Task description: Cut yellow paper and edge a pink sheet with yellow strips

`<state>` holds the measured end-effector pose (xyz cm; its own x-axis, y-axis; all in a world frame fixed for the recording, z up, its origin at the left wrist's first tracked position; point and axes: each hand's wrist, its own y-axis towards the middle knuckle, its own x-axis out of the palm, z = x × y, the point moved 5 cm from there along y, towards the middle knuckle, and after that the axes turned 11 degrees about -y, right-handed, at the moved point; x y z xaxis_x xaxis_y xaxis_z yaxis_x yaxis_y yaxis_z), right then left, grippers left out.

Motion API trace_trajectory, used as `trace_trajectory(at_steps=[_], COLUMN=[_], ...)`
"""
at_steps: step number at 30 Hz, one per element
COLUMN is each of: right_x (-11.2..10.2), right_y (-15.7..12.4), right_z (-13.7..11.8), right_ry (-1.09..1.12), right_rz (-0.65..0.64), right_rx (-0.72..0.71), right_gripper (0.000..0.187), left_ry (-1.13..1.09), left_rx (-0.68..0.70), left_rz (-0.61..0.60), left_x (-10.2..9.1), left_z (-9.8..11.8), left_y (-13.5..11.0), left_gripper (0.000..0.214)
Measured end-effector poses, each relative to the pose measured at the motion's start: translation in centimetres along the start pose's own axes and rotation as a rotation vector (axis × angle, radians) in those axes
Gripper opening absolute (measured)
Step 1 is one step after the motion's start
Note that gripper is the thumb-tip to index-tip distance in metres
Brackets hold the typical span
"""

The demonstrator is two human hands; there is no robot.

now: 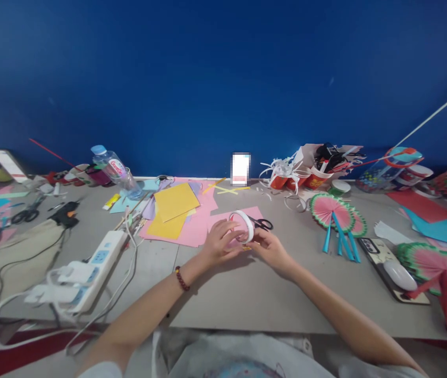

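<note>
Over the middle of the table, a white roll of tape [250, 226] is tipped up on its edge between my two hands. My left hand [221, 242], with a dark bead bracelet at its wrist, has its fingers curled around the roll's left side. Thumb and fingers of my right hand [273, 253] close on the roll's lower right edge. A small yellow piece lies under the fingertips; its kind is unclear. Just behind the right hand rest black-handled scissors [264, 224]. Pink paper [217, 218] is partly covered by the left hand.
Yellow paper sheets [176, 202] lie left of centre, near a plastic bottle [116, 170] and a white power strip [103, 268] with cables. Right are paper fans [331, 212], a phone [376, 257] and a white mouse [399, 274]. A blue wall [223, 79] stands behind.
</note>
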<state>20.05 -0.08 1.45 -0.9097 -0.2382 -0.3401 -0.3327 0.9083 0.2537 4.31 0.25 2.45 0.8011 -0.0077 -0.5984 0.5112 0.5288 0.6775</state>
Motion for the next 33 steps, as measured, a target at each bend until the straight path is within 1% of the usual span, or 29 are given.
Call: trace_trajectory(at_steps=[2,5,6,8,10,12,13,14,16,20,22,25,29,31,33], right_x=[0.1,-0.3,-0.5,-0.8,-1.3,-1.5,-1.5,-1.4,-1.4,-1.6,-1.5,-1.1,-0.8,-0.8,-0.9], right_y=[-0.1,-0.1,-0.2,-0.3,-0.6,-0.9,-1.0,-1.0,-1.0,-0.9,-1.0,-1.1,-1.3,-1.3,-1.2], right_z=[-0.4,-0.8,-0.7,-0.5,-0.4,-0.8,-1.2,-1.5,-1.9,-1.4,-1.1,-1.0,-1.7,-2.0,-2.0], right_ry=[-0.067,-0.239,-0.281,-0.302,-0.303,-0.352,-0.396,-0.444,-0.503,-0.515,-0.517,-0.524,-0.525,-0.519,-0.499], right_rz=[0.014,0.100,0.127,0.204,0.307,0.365,0.361,0.340,0.310,0.334,0.341,0.340,0.367,0.391,0.405], right_rx=[-0.070,-0.183,-0.200,-0.181,-0.140,-0.144,-0.167,-0.194,-0.239,-0.265,-0.260,-0.239,-0.264,-0.262,-0.243], right_gripper=[0.018,0.018,0.018,0.019,0.033,0.049,0.052,0.051,0.045,0.043,0.042,0.038,0.024,0.025,0.030], left_ry=[0.015,0.019,0.012,-0.013,-0.038,-0.054,-0.057,-0.058,-0.056,-0.100,-0.150,-0.197,-0.242,-0.291,-0.329], left_rx=[0.030,0.077,0.084,0.073,0.048,0.031,0.029,0.032,0.042,0.056,0.008,-0.125,-0.241,-0.288,-0.324], left_rz=[-0.009,-0.008,-0.016,-0.045,-0.063,-0.079,-0.087,-0.094,-0.107,-0.128,-0.148,-0.176,-0.145,-0.122,-0.099], left_x=[0.4,0.7,0.8,1.0,1.0,1.0,1.1,1.1,1.2,1.3,1.3,1.4,1.5,1.5,1.5], left_z=[0.1,0.3,0.4,0.4,0.4,0.3,0.3,0.3,0.3,0.7,0.9,0.8,0.5,0.2,0.0], left_y=[-0.1,-0.3,-0.4,-0.5,-0.5,-0.5,-0.5,-0.5,-0.5,-0.6,-0.6,-0.5,-0.5,-0.5,-0.6], left_gripper=[0.028,0.015,0.013,0.012,0.014,0.016,0.017,0.018,0.023,0.032,0.030,0.025,0.026,0.027,0.026])
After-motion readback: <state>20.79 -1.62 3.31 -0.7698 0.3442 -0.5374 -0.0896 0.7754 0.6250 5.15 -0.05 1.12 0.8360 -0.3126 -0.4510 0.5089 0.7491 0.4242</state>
